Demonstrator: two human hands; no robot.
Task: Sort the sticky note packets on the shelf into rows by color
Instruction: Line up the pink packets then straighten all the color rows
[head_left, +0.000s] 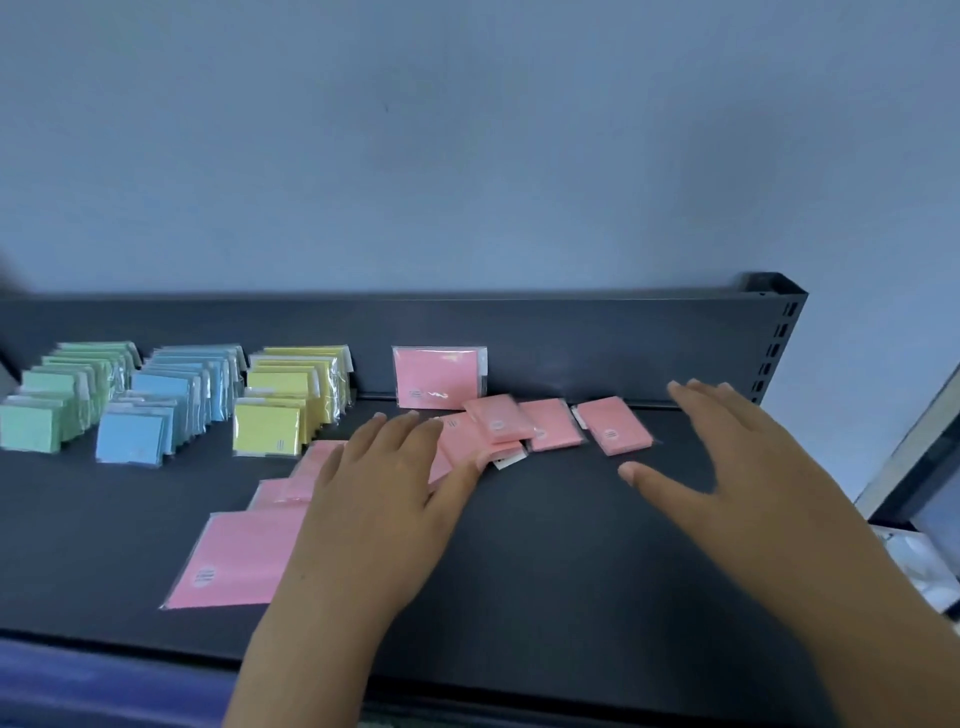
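On the dark shelf (571, 545) stand three upright rows of packets: green (57, 400), blue (166, 400) and yellow (291, 400). One pink packet (439, 376) leans against the back panel. Several pink packets lie flat and scattered: a small pile (501, 421), one (556, 423), one (613, 423) and a large one (244, 558) near the front. My left hand (384, 493) lies flat with spread fingers over some pink packets, its thumb touching the pile. To the right, my right hand (737, 467) hovers open above bare shelf, holding nothing.
The shelf's black back panel (597, 343) ends in a slotted upright post (779, 338) at the right. A blue-grey wall rises behind. Past the shelf's right end, lower down, are a frame and white items (919, 545).
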